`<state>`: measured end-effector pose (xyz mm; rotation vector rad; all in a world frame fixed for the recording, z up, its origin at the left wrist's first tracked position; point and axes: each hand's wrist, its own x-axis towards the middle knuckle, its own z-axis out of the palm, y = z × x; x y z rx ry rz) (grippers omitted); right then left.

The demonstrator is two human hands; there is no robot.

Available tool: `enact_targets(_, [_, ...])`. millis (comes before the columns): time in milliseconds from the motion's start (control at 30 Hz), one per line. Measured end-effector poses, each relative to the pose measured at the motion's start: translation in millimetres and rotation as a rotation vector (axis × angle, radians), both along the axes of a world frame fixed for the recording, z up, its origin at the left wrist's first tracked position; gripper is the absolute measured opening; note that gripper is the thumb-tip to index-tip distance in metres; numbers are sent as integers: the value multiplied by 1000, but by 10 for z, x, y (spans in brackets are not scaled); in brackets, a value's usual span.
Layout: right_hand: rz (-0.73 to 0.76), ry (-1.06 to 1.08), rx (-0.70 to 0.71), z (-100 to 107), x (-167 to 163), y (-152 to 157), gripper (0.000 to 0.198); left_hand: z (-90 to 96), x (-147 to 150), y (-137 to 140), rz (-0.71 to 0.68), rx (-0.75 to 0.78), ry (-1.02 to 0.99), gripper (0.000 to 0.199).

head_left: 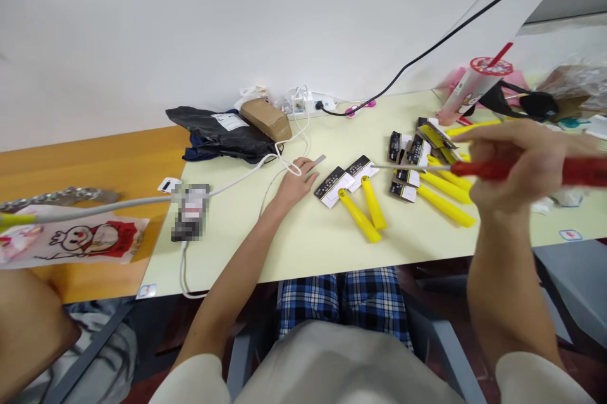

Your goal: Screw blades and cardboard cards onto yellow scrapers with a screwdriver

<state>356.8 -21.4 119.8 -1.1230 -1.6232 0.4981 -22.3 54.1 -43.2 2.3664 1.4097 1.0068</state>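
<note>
My right hand [515, 160] is raised over the right side of the table, closed round the red handle of a screwdriver [490, 169]. Its long thin shaft points left, the tip appearing over the card of a yellow-handled scraper [374, 205]. A second yellow-handled scraper [359, 215] lies beside that one, its head in a black-and-white card sleeve. Several more carded scrapers [443, 202] are heaped to the right. My left hand [294, 184] is low at the tabletop, left of the pair, with a thin metal strip [320, 159] sticking out from its fingers.
A black plastic parcel [225, 133] and brown carton [265, 118] lie by the wall near a power strip [308, 104]. White cables cross the left side. A drink cup [474, 91] with a red straw stands back right. Someone's bare limb [31, 328] shows at lower left.
</note>
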Motion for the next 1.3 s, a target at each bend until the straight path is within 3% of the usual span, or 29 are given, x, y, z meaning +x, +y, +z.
enact_targets(100, [-7, 268, -73, -129, -249, 425, 59, -12, -14, 27, 61, 23, 27, 25])
enact_targets(233, [-7, 506, -154, -459, -611, 799, 65, 48, -68, 42, 78, 20, 84, 21])
enact_targets(367, [53, 648, -290, -728, -770, 857, 63, 102, -91, 25, 157, 27, 115, 12])
enact_targets(500, [114, 709, -396, -825, -818, 776, 61, 59, -70, 8, 312, -6, 92, 10])
enact_targets(600, [146, 705, -438, -842, -847, 738, 60, -2, -63, 18, 363, -64, 70, 10])
enact_targets(800, [186, 618, -457, -878, -850, 729, 62, -59, -117, 52, 330, -108, -5, 12])
enact_targets(1000, [199, 513, -407, -938, -821, 742, 64, 10, -167, 37, 287, -166, -16, 9])
enact_targets(1300, [166, 293, -315, -1134, -858, 817, 42, 128, -149, -25, 241, -204, 14, 6])
